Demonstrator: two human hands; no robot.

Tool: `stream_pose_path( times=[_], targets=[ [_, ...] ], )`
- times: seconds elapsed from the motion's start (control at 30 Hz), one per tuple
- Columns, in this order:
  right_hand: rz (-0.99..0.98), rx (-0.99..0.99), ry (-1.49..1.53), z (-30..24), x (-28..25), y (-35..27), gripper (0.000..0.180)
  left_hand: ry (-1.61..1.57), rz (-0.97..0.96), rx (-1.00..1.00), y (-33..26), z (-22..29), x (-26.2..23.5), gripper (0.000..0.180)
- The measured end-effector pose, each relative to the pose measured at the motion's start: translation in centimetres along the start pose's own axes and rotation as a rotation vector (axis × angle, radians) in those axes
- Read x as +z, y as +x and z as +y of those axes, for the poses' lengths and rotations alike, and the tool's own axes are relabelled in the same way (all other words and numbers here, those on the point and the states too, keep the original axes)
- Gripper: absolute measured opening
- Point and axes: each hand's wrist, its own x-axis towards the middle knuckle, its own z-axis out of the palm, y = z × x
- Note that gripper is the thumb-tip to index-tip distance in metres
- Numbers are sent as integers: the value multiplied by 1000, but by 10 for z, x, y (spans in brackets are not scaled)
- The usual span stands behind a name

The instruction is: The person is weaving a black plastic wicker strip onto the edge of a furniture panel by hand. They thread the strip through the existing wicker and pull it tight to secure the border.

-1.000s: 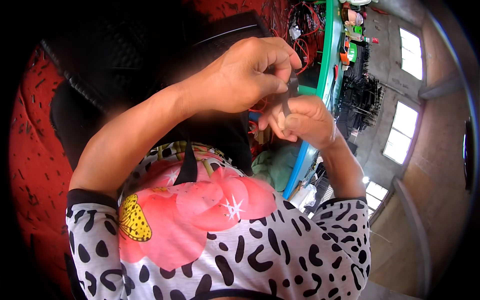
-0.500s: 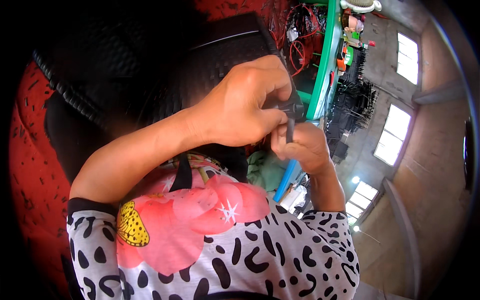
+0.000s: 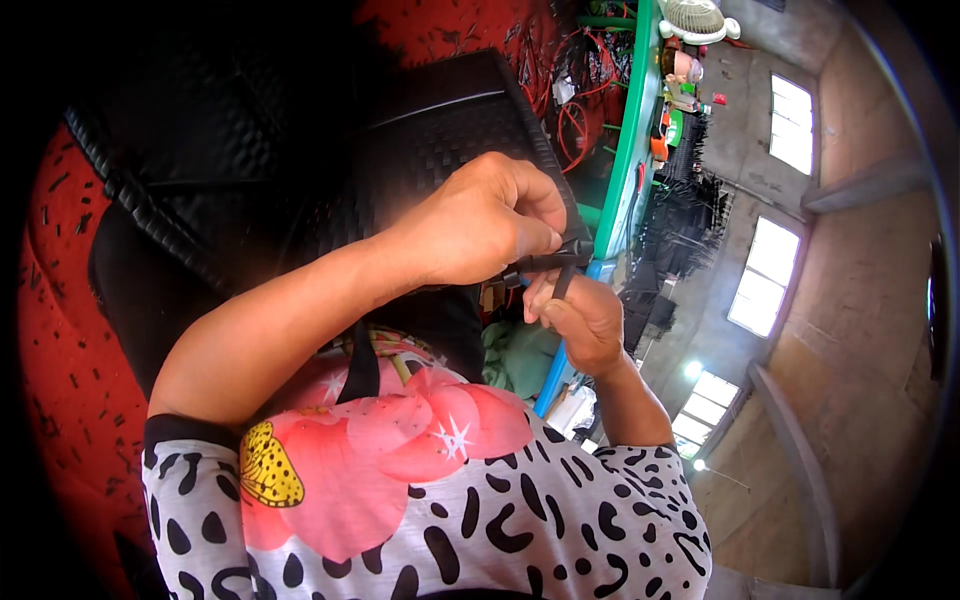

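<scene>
A black woven wicker-like piece [image 3: 400,160], perhaps a furniture part, lies across my lap and reaches away from me. My left hand [image 3: 480,220] is at its near right corner, thumb and index finger closed together beside the black bar-like edge [image 3: 560,258]. Whatever sits between those fingertips is too small to make out. Just below that edge, my right hand [image 3: 588,322] pinches a flat black strip [image 3: 563,283], which runs up to the edge. The right fingers are curled, and part of them is turned out of sight.
Black scraps are scattered over the red floor covering [image 3: 80,300]. To the right stands a green-edged table [image 3: 628,140], with bundled black strips [image 3: 680,240] beyond it and a white fan [image 3: 698,18] at its far end. Green cloth [image 3: 520,360] lies near my waist.
My left thumb has drawn back toward the index finger, away from my right hand. More of the black edge and strip shows between the hands. The whole view has shifted slightly.
</scene>
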Motion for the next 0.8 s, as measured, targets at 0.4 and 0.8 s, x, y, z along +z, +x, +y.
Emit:
stream_pose_path(
  times=[0.4, 0.8],
  targets=[
    [312, 53, 48, -13, 13, -5, 14, 383, -37, 427, 9, -3, -3, 10],
    [367, -109, -484, -31, 24, 10, 7, 303, -82, 387, 15, -4, -14, 10]
  ],
)
